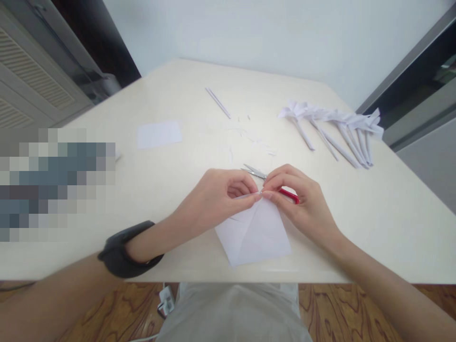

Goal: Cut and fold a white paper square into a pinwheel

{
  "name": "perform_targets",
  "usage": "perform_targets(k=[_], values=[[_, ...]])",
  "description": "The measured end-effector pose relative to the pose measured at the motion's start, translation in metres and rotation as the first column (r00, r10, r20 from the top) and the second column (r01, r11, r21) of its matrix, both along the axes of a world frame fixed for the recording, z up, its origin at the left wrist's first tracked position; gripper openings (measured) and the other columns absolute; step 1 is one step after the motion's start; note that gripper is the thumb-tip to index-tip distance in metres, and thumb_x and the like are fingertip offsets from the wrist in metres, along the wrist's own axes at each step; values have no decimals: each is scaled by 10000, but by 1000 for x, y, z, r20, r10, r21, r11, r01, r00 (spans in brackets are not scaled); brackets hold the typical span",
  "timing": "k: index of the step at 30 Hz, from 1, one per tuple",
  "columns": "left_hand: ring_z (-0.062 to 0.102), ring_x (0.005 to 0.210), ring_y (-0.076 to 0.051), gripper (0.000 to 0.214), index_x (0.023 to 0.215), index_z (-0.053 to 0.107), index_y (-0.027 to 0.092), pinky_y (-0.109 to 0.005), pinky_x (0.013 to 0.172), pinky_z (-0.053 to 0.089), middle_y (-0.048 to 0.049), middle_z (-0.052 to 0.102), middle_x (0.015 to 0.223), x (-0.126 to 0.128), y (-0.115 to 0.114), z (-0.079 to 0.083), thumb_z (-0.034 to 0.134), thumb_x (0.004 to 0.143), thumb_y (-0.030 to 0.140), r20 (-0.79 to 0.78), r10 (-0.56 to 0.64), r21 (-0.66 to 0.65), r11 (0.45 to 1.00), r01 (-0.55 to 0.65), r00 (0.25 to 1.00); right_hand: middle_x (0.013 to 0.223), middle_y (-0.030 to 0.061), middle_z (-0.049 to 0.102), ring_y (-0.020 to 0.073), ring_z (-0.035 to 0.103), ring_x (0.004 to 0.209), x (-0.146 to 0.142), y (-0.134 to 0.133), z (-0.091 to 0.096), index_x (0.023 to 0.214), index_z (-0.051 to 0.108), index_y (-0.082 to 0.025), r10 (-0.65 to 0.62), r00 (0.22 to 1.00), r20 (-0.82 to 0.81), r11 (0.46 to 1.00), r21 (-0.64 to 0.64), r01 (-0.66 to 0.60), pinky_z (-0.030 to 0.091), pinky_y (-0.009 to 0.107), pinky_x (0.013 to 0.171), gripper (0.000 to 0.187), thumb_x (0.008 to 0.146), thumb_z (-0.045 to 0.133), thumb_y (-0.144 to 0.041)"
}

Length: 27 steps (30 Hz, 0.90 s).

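I read this as a room in a home or a small office, set up for paper craft. A plain cream table stands against a white wall over wood-grain flooring. A louvred cabinet door sits at left and a dark-framed opening at right. Folded paper pieces, scissors and a white sheet rest on the tabletop.
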<state>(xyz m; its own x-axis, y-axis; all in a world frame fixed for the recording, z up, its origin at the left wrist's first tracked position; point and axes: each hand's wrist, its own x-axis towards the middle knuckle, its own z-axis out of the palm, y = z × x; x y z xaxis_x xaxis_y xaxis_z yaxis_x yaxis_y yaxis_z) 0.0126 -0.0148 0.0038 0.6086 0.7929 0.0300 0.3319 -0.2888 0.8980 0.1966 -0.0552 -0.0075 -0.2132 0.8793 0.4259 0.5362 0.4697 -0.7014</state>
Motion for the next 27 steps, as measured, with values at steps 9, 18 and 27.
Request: perform_targets(k=[9, 18, 27], values=[[611, 668, -128, 196, 752, 635, 181, -217, 613, 492, 2, 655, 706, 0, 0, -1, 549, 800, 350, -28, -16, -13, 1000, 16, 999, 853, 18, 577, 143, 571, 804, -1, -1, 0, 751, 600, -188, 20, 1000, 3, 999, -49, -19, 456, 280, 707, 92, 805, 621, -115], [641, 690, -156, 180, 735, 626, 193, -238, 609, 499, -4, 678, 716, -1, 2, -2, 574, 770, 361, -7, -21, -109, 994, 20, 1000, 862, 23, 608, 149, 575, 826, 2, 0, 0, 797, 651, -207, 21, 999, -38, 991, -134, -26, 459, 285, 711, 127, 872, 548, -200], [649, 692, -165, 179, 746, 645, 203, -226, 564, 481, -4, 697, 723, -1, 7, -7, 614, 742, 379, -11, -28, -150, 988, 26, 1000, 849, 15, 595, 143, 572, 809, 4, 2, -2, 751, 626, -190, 34, 999, -30, 987, -156, -38, 444, 286, 718, 85, 824, 607, -152]])
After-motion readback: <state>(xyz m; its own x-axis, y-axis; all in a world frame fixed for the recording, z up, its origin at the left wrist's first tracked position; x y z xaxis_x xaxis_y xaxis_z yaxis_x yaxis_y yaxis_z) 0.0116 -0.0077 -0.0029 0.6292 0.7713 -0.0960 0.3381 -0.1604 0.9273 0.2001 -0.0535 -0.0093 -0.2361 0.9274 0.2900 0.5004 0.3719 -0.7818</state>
